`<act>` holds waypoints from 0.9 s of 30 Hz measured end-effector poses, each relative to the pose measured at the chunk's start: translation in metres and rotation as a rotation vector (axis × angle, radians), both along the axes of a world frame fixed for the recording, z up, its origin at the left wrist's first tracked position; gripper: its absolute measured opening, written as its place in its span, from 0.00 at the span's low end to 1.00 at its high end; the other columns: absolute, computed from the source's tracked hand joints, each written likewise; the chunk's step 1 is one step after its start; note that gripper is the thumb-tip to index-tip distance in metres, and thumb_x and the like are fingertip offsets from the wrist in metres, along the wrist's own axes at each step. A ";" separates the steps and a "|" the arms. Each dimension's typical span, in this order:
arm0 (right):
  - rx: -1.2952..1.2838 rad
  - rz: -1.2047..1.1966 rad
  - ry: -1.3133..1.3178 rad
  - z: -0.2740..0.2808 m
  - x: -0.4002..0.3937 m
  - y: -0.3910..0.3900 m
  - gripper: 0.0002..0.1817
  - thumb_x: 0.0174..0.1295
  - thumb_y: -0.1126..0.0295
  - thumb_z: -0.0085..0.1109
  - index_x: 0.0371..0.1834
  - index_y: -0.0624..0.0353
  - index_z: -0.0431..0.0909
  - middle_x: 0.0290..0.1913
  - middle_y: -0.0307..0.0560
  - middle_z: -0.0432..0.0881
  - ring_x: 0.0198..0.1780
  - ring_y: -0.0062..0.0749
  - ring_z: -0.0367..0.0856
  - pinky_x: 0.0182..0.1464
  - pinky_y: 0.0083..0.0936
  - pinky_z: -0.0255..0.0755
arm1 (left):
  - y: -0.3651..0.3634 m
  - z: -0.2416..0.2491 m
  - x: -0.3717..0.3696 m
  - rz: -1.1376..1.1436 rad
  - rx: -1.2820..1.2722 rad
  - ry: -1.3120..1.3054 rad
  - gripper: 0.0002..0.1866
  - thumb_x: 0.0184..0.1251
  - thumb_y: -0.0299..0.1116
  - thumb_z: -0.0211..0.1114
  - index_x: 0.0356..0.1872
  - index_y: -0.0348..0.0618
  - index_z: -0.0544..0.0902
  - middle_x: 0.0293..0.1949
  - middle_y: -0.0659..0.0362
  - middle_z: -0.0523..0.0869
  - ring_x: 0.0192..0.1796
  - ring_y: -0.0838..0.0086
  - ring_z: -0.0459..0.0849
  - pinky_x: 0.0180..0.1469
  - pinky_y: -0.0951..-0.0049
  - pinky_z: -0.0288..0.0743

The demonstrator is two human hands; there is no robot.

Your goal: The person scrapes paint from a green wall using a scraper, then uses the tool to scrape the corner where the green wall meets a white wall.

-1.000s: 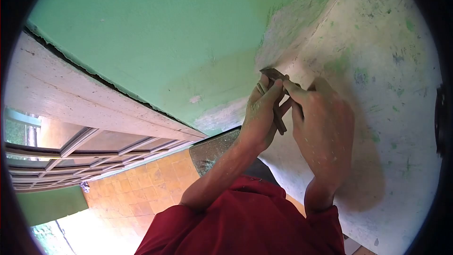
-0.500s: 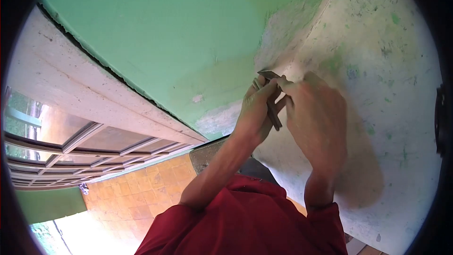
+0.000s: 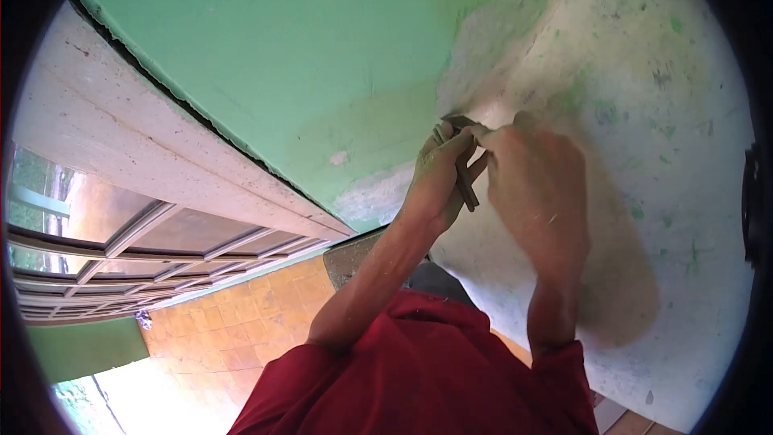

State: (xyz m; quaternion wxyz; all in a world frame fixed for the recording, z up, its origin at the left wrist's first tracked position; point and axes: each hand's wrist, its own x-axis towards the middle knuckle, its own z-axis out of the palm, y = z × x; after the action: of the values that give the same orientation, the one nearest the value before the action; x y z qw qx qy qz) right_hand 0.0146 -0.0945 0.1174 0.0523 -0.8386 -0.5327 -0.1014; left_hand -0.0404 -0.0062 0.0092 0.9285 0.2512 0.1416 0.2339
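My left hand (image 3: 437,171) is closed round a scraper, a flat dark tool whose handle (image 3: 468,192) sticks out below the fingers. Its blade (image 3: 459,121) meets the wall where the green paint (image 3: 322,56) gives way to a bare grey patch (image 3: 491,48). Close beside it, my right hand (image 3: 538,189) has its fingers bent in, thumb and fingertips pinching the scraper near the blade; the rest of its grip is hidden behind the hand. A pale fleck (image 3: 552,218) shows in front of my right hand.
To the right, a whitish, blotchy wall (image 3: 628,137) meets the green one at a corner. A pale frame (image 3: 161,129) with a dark gap and window panes (image 3: 209,235) runs along the left. Orange floor tiles (image 3: 233,306) lie below, beside a grey block (image 3: 350,258).
Both hands and the scraper have shifted very slightly at the same patch, and the view has tilted a little. Pale flecks now show near my right hand.
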 end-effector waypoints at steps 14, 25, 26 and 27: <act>-0.011 -0.058 0.076 0.005 -0.004 -0.002 0.13 0.63 0.72 0.61 0.49 0.54 0.88 0.32 0.53 0.79 0.32 0.47 0.82 0.36 0.40 0.74 | -0.005 0.008 0.001 0.073 0.035 0.049 0.08 0.80 0.31 0.51 0.54 0.45 0.74 0.51 0.62 0.80 0.54 0.77 0.79 0.59 0.69 0.75; 0.019 0.022 0.062 0.004 0.003 -0.003 0.06 0.59 0.74 0.61 0.37 0.58 0.86 0.33 0.55 0.81 0.34 0.50 0.83 0.38 0.40 0.76 | 0.004 -0.002 0.004 0.017 0.047 0.024 0.06 0.80 0.30 0.52 0.51 0.46 0.72 0.47 0.64 0.79 0.51 0.80 0.79 0.60 0.69 0.76; -0.019 -0.010 0.047 0.003 0.001 0.000 0.07 0.58 0.74 0.61 0.39 0.58 0.86 0.34 0.55 0.81 0.36 0.49 0.84 0.39 0.40 0.76 | 0.006 -0.006 0.004 -0.004 0.056 0.016 0.06 0.80 0.31 0.53 0.52 0.47 0.72 0.47 0.65 0.79 0.51 0.81 0.79 0.61 0.68 0.75; -0.061 -0.042 0.038 -0.001 -0.002 0.003 0.08 0.58 0.74 0.62 0.41 0.58 0.86 0.34 0.55 0.82 0.37 0.49 0.85 0.40 0.40 0.77 | 0.007 -0.013 0.003 -0.025 0.061 0.013 0.07 0.80 0.32 0.54 0.53 0.47 0.72 0.47 0.66 0.79 0.51 0.81 0.78 0.63 0.67 0.75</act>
State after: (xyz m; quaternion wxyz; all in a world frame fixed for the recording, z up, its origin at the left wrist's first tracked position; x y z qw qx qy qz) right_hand 0.0126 -0.0915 0.1168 0.0347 -0.8526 -0.5166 -0.0702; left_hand -0.0376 0.0005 -0.0035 0.9224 0.2825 0.1371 0.2250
